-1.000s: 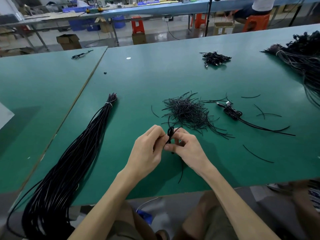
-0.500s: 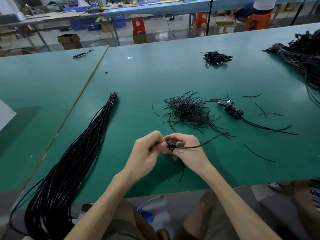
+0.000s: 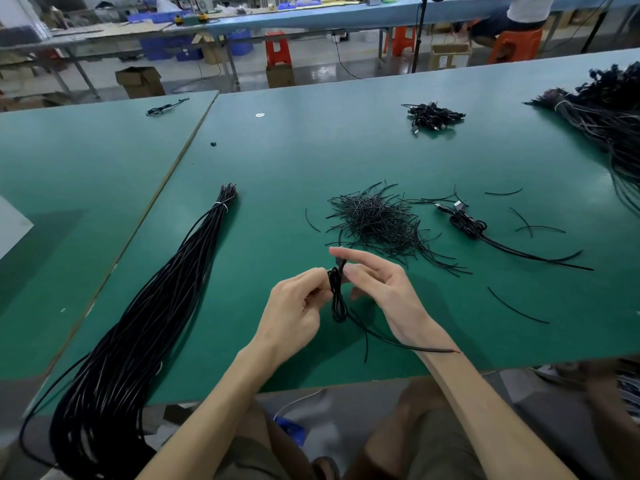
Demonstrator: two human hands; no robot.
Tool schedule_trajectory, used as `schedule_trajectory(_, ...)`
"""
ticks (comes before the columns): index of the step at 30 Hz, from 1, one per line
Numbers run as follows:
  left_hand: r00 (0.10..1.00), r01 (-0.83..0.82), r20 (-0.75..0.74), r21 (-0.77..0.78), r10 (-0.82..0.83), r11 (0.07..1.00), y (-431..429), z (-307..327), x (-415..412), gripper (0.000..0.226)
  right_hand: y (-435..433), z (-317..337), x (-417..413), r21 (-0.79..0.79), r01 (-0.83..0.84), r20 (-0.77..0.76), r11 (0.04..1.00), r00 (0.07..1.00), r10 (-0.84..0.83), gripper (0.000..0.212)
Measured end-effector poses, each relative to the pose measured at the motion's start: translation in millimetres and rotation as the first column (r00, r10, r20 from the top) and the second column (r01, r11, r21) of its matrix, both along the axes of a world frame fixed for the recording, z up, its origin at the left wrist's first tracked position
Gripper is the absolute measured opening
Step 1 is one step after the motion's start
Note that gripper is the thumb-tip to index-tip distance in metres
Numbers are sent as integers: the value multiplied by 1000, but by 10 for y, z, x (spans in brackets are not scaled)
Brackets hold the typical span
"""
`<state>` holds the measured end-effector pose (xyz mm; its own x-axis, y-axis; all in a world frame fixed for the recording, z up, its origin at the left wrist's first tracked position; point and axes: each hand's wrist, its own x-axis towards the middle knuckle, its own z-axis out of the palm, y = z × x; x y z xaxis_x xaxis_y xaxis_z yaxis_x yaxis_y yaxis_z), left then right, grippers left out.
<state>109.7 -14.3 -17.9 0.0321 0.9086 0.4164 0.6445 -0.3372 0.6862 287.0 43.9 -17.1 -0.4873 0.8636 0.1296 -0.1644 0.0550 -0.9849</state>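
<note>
Well to the left of the grip, a long bundle of black cables (image 3: 138, 323) lies on the green table (image 3: 311, 161). Its bound tip points away from the person and its thick end spills over the near edge.

At the grip itself, the left hand (image 3: 294, 310) has its fingers curled, with thumb and fingertips pinching the upper part of a small coiled cable (image 3: 337, 299). The coil hangs upright as a narrow loop between the two hands, just above the table near its front edge. From the other side, the right hand (image 3: 388, 296) pinches the coil's top end between thumb and outstretched forefinger, and its other fingers are loosely bent. From the bottom of the coil a thin strand (image 3: 415, 347) trails to the right, passes under the right wrist and ends just past it.

Beyond the grip and slightly to the right, a heap of tie wires (image 3: 377, 223) lies near the right forefinger without touching it. Right of the heap lies a tied cable (image 3: 467, 225) with its plugs showing and its tail stretching right. Right of the right hand, well apart from it, lies one loose tie wire (image 3: 516, 306). Far beyond the grip sits a small pile of coiled cables (image 3: 433, 116). At the far right a big cable bundle (image 3: 609, 112) runs out of view.
</note>
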Motion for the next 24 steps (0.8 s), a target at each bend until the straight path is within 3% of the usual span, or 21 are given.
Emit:
schedule_trajectory(4, 993, -49, 100, -78, 57, 996, 147, -19, 60, 31, 12, 13, -8, -49, -9, -118, 999, 993, 3, 62)
schedule_trajectory(9, 968, -85, 220, -163, 120, 983, 272, -9, 157, 36, 40, -17, -26, -1, 72, -68, 997, 995, -71, 102)
schedule_trajectory(14, 912, -79, 369, -265, 177, 961, 316, -24, 283, 20, 61, -74, -18, 48, 121, -40, 992, 992, -119, 80)
schedule_trajectory(18, 900, -113, 376, -292, 222, 950, 332, -6, 290, 36, 60, -111, -28, 20, 76, -82, 997, 994, -74, 65)
schedule_trajectory(21, 930, -171, 282, -236, 235, 957, 308, 37, 287, 30, 48, -110, -17, 39, 62, -94, 997, 994, -58, 49)
schedule_trajectory(24, 944, -329, 6, -16, 329, 944, 271, 32, 267, 22, 29, -109, -18, 170, 70, 8, 983, 997, -73, 45)
